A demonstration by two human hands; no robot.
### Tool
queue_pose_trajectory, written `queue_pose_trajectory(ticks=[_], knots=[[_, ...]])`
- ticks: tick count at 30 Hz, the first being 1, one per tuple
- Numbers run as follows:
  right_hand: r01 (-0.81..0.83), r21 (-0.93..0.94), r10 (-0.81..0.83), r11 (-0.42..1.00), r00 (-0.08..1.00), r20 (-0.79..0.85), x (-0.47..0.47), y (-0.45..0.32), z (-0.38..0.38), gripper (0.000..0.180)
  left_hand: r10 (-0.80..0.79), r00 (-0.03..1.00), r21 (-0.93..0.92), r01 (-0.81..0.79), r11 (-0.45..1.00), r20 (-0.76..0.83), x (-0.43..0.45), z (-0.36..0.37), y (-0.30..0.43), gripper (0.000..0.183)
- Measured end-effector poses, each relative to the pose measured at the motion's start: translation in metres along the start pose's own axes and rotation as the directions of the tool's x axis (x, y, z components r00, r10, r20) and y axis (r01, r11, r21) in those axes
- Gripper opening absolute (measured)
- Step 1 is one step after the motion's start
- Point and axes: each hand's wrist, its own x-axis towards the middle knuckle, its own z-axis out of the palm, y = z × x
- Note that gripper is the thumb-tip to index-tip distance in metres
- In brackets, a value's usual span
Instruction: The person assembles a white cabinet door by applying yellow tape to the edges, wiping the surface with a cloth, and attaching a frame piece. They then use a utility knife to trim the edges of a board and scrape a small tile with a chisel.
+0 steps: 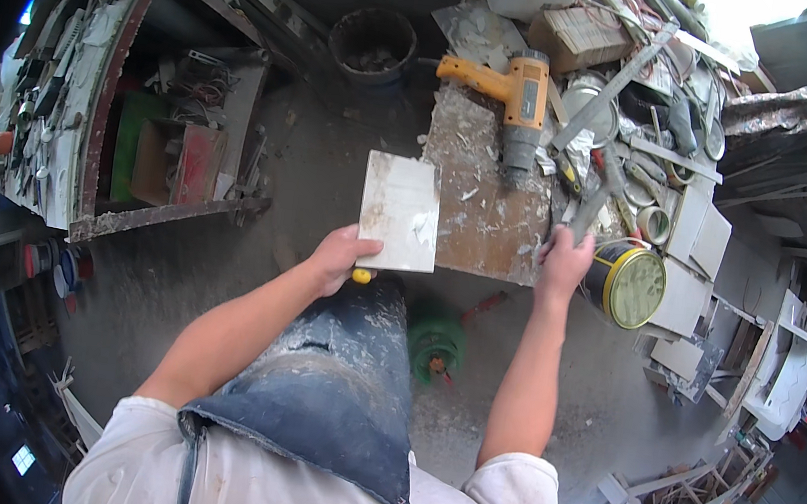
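My left hand [341, 258] grips the lower left corner of a flat off-white board [400, 212] smeared with pale and brown residue. A yellow handle end [361, 275] shows below the board beside that hand; the rest of it is hidden. My right hand [566, 257] is closed around a grey, dust-covered long tool or strip [589, 208] at the bench's right side; its kind is unclear. Just right of this hand is a tin [636, 286] with a yellow rim. An orange heat gun [525, 101] lies on the scraped wooden bench [480, 242], nozzle towards me.
Tools, cables, a metal ruler [614, 89] and a tape roll [654, 224] crowd the bench's right side. A dark bucket [372, 44] stands beyond the bench's left edge. Below the near edge stands a green gas cylinder [435, 343]. At left is an open-fronted cabinet [117, 119].
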Motion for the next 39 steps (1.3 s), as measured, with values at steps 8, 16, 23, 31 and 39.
queue_pose_trajectory(ticks=[8,16,23,31,39], knots=[[0.038,-0.542,0.122,0.84,0.959,0.256,-0.215,0.049,-0.013,0.056,-0.212,0.974,0.541,0.223,0.811,-0.083,0.039,0.013,-0.027,0.029],[0.106,-0.817,0.164,0.566,0.957,0.237,-0.232,0.075,0.012,0.054,-0.297,0.953,0.473,0.288,0.833,-0.057,0.061,0.018,-0.045,0.029],[0.209,-0.846,0.04,0.491,0.965,0.261,-0.199,0.081,0.016,0.052,-0.277,0.96,0.556,0.25,0.793,-0.036,0.056,0.022,-0.04,0.03],[0.239,-0.823,-0.017,0.515,0.963,0.269,-0.193,0.096,0.021,0.053,-0.25,0.967,0.544,0.233,0.806,-0.043,0.059,0.021,-0.049,0.03],[0.347,-0.775,-0.126,0.528,0.935,0.333,-0.087,0.025,0.084,0.047,-0.255,0.965,0.513,0.25,0.821,-0.062,0.055,0.026,-0.04,0.025]])
